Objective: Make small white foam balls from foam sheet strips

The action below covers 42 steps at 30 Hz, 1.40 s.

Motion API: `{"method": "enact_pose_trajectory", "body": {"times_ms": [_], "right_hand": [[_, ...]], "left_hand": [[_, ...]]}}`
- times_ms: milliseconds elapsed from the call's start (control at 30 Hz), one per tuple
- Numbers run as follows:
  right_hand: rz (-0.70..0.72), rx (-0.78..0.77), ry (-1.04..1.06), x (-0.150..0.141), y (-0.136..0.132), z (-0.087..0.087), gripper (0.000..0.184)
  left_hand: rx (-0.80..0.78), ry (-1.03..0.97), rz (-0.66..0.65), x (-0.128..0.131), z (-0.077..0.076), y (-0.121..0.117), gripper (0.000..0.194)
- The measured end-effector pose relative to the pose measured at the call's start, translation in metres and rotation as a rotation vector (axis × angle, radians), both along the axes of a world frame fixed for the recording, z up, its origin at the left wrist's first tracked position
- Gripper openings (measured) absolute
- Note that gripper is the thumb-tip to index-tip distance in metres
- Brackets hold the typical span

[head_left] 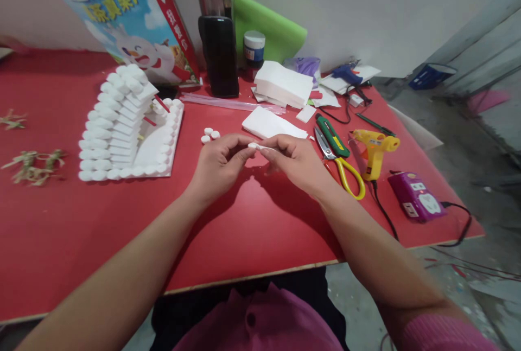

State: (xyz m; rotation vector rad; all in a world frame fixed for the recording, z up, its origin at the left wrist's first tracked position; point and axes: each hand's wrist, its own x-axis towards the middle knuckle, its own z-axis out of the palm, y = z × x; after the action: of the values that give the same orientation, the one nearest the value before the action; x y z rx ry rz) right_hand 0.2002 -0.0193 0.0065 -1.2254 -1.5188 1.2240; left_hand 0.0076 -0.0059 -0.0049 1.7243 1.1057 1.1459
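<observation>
My left hand [220, 166] and my right hand [299, 164] meet above the red table [252, 221], thumbs and index fingers pinching a small white piece [254, 146] between them. Its kind is hard to make out; it looks soft and rounded at one end. Just left of my left hand lie several small white round pieces [209, 134]. Folded white sheets [271, 123] lie right behind my fingers. Farther left stands a white model [130, 128] with stepped slabs, edged by similar white rounds.
Scissors [344, 172], a green utility knife [331, 134], a yellow glue gun [372, 150] and a purple power socket [419, 196] lie to the right. A phone [220, 58], lidded jar [254, 47] and white stack [283, 84] stand behind. Dried-straw pieces [35, 166] are left.
</observation>
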Motion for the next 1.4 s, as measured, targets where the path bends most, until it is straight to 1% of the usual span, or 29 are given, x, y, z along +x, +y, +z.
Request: {"method": "enact_pose_trajectory", "body": {"times_ms": [100, 167, 333, 500, 567, 633, 733, 900, 967, 1067, 1167, 1400], "right_hand": [[-0.067, 0.179, -0.223, 0.0, -0.001, 0.001, 0.021], [-0.094, 0.247, -0.295, -0.001, -0.001, 0.0, 0.02], [-0.147, 0.297, -0.325, -0.006, -0.003, -0.004, 0.018], [-0.209, 0.44, -0.356, -0.011, -0.009, -0.005, 0.015], [-0.173, 0.518, -0.355, -0.009, -0.011, -0.005, 0.014], [-0.1, 0.589, -0.362, -0.006, -0.011, -0.003, 0.014], [-0.002, 0.656, -0.375, 0.001, -0.009, 0.0, 0.015], [0.135, 0.679, -0.358, 0.01, -0.005, 0.004, 0.015], [0.17, 0.696, -0.351, 0.011, -0.004, 0.005, 0.015], [0.167, 0.707, -0.354, 0.012, -0.003, 0.003, 0.015], [0.153, 0.668, -0.349, 0.011, -0.002, 0.001, 0.017], [0.147, 0.668, -0.43, 0.009, -0.004, 0.002, 0.019]], "left_hand": [[-0.086, -0.066, -0.01, 0.002, 0.001, -0.001, 0.012], [-0.127, -0.112, -0.014, 0.004, 0.001, -0.002, 0.012], [-0.176, -0.15, -0.009, 0.008, 0.002, -0.004, 0.01], [-0.14, -0.168, 0.025, 0.009, 0.005, -0.006, 0.008], [-0.135, -0.18, 0.004, 0.006, 0.006, -0.005, 0.009], [-0.149, -0.21, -0.037, 0.003, 0.006, -0.004, 0.012], [-0.183, -0.236, -0.074, -0.002, 0.007, -0.002, 0.02], [-0.217, -0.228, -0.134, -0.005, 0.008, 0.0, 0.029], [-0.231, -0.242, -0.164, -0.006, 0.008, 0.001, 0.032], [-0.253, -0.247, -0.175, -0.006, 0.006, 0.004, 0.034], [-0.245, -0.229, -0.155, -0.006, 0.005, 0.004, 0.033], [-0.244, -0.204, -0.097, -0.001, 0.004, -0.001, 0.025]]}}
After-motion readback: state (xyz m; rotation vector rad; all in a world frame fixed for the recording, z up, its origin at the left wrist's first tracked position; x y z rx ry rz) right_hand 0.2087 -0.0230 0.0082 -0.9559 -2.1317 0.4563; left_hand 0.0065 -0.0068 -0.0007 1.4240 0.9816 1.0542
